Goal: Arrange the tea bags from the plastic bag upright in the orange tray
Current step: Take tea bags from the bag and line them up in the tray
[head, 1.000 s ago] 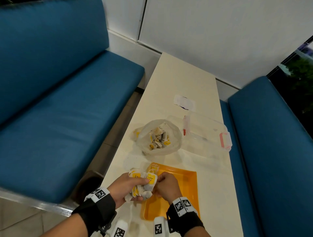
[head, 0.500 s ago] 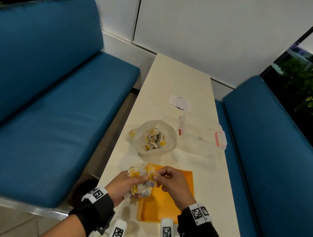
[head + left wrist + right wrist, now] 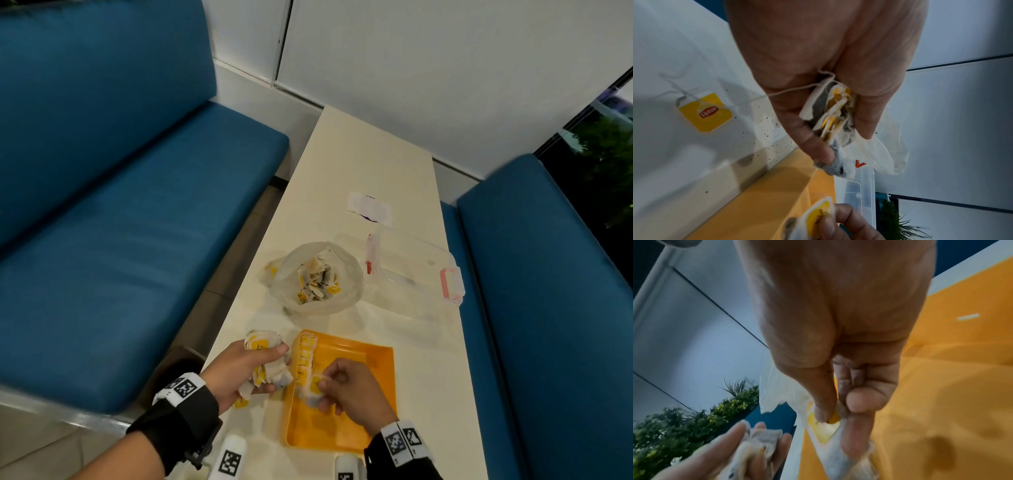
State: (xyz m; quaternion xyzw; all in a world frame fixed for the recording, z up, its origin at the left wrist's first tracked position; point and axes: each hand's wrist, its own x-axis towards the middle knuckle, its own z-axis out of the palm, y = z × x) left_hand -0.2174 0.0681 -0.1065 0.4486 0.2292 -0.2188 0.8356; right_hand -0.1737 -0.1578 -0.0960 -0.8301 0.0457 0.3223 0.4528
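While your left hand (image 3: 241, 368) is curled tight around a bunch of tea bags (image 3: 265, 359), it sits just beside the left edge of the orange tray (image 3: 359, 349). One yellow tag (image 3: 706, 112) hangs out of that bunch on its string and lies on the white table (image 3: 363, 164).

Your right hand (image 3: 346, 390) is over the tray. Its thumb and fingers (image 3: 823, 402) pinch one tea bag (image 3: 313, 387) by the top, and the bag hangs down at the near end of a row of tea bags (image 3: 305, 356) standing along the tray's left wall. You cannot tell if this bag touches the tray floor.

Past the tray sits the plastic bag (image 3: 317, 277), open at the top, with more tea bags inside. Right of the bag lies a clear box (image 3: 414, 267) with pink clips. Farther up the table is a small white paper (image 3: 370, 209). Blue seats (image 3: 137, 212) stand on both sides of the table.
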